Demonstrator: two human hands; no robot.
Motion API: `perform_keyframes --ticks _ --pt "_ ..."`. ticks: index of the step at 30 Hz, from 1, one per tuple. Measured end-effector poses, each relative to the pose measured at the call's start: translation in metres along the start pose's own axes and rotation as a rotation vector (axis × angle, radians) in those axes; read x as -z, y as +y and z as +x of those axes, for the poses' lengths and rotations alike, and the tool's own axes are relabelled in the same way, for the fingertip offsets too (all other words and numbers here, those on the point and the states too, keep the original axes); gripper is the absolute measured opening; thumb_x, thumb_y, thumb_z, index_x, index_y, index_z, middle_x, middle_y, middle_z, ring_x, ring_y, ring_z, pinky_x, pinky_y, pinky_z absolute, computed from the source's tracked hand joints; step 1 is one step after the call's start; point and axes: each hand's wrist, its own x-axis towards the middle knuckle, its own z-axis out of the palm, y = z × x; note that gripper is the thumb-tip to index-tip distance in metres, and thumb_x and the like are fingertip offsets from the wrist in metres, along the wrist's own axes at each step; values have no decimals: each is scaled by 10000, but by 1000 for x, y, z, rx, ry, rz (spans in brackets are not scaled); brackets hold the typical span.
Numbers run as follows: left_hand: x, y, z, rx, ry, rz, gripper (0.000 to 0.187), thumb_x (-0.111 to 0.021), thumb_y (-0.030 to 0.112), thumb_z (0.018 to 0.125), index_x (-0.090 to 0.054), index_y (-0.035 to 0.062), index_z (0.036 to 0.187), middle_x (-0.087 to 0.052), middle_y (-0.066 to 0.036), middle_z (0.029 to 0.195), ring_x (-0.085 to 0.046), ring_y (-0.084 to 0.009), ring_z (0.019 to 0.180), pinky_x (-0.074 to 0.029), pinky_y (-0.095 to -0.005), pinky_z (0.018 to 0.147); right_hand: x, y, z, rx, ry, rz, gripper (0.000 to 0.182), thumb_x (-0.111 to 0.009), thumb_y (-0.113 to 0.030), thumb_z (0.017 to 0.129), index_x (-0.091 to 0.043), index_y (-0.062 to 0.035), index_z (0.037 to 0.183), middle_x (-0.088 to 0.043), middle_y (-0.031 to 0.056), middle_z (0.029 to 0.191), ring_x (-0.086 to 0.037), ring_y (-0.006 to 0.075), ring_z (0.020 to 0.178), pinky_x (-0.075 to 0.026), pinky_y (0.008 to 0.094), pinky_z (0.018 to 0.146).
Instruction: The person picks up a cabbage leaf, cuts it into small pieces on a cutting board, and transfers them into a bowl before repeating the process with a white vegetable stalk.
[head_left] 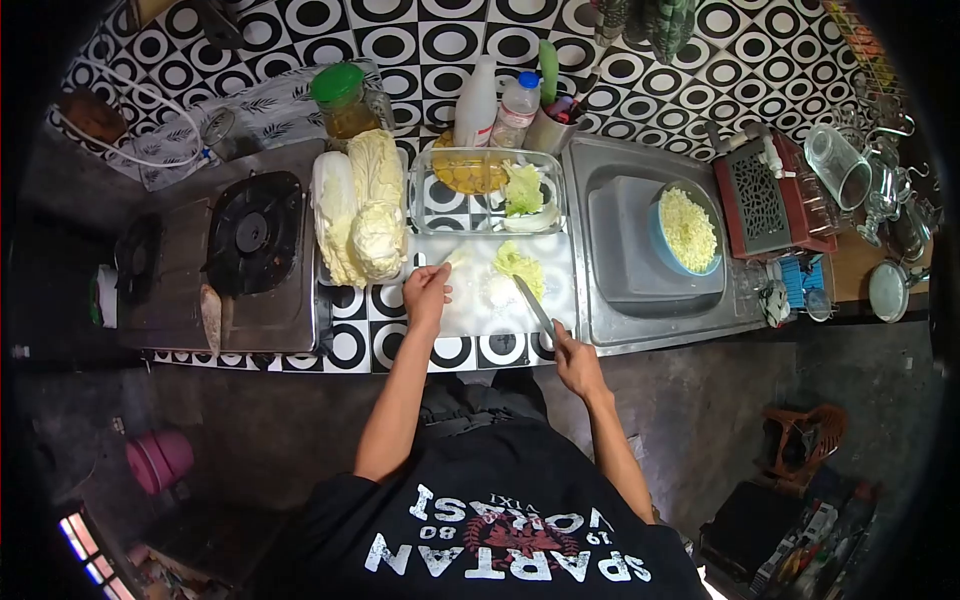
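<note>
My right hand (580,362) is wrapped round the handle of a knife (536,305). The blade slants up and left over the white cutting board (470,315), its tip at a pale green cabbage leaf (520,268). At the board's left edge is my left hand (427,290), fingers loosely bent and thumb apart, with a small pale scrap near the fingertips. Behind the board, a rectangular glass dish (425,212) holds pieces of cabbage leaf (522,190). Whole napa cabbages (360,210) lie on a tray to the left of my left hand.
On the right, a blue bowl (659,240) of chopped cabbage (688,232) rests on an upturned grey tub (625,245) in the steel sink (590,310). A gas stove (165,320) occupies the left. Against the tiled wall stand a green-lidded jar (340,95) and bottles (480,100).
</note>
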Motion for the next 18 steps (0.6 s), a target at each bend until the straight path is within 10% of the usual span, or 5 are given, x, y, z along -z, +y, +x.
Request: perform_keyframes --ticks 2,5,8,18 --pt "6 -20 3 64 30 44 317 -731 217 748 -574 21 942 -614 -60 840 -568 -144 660 -457 -269 563 -2 -7 -4 -3 -7 21 473 -532 -41 827 -489 -138 1287 -624 239 894 -618 375 862 -478 393 752" --pt "11 -38 -23 -585 249 739 337 -720 216 727 -608 47 996 -622 -118 844 -589 -293 738 -473 -365 719 -11 -2 -13 7 38 79 420 -526 -75 858 -492 -91 1276 -607 276 911 -616 368 912 -479 358 766" --pt "6 -34 -32 -439 -100 646 272 -714 197 720 -630 42 927 -613 -123 818 -594 -279 773 -465 -365 730 -22 -3 -27 -85 46 230 415 -527 -98 871 -484 -100 1284 -612 275 879 -636 365 852 -479 344 739" --pt "-70 -9 15 -521 -182 1100 397 -671 288 767 -582 47 1070 -607 -125 891 -588 -297 886 -466 -380 777 -38 14 -56 -151 147 339 389 -524 -186 898 -503 -86 1273 -608 178 689 -576 198 591 -459 314 615"
